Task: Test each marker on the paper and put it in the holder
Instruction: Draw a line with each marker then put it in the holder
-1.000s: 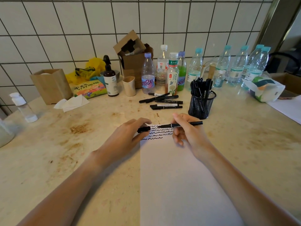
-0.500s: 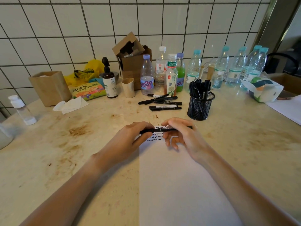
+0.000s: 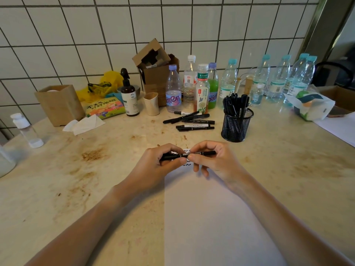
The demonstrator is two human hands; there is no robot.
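Note:
A black marker [image 3: 201, 153] lies level between both hands, just above the top edge of the white paper [image 3: 211, 217]. My left hand [image 3: 163, 162] grips its capped left end and my right hand [image 3: 213, 160] pinches the barrel. Black squiggles [image 3: 187, 165] show on the paper between the thumbs. The black mesh holder [image 3: 236, 124] stands to the upper right, with several black markers in it. Several loose black markers [image 3: 192, 121] lie on the table behind the hands.
Along the tiled wall stand several plastic bottles [image 3: 201, 89], a cardboard box [image 3: 157, 73], a brown pump bottle [image 3: 129, 96], a beige cup [image 3: 151, 103] and a wooden box [image 3: 59, 104]. A wrapped tissue pack [image 3: 311, 106] sits at the right. The table is stained.
My hands came together: the cap in my left hand met the marker in my right, and the two pieces now form one marker.

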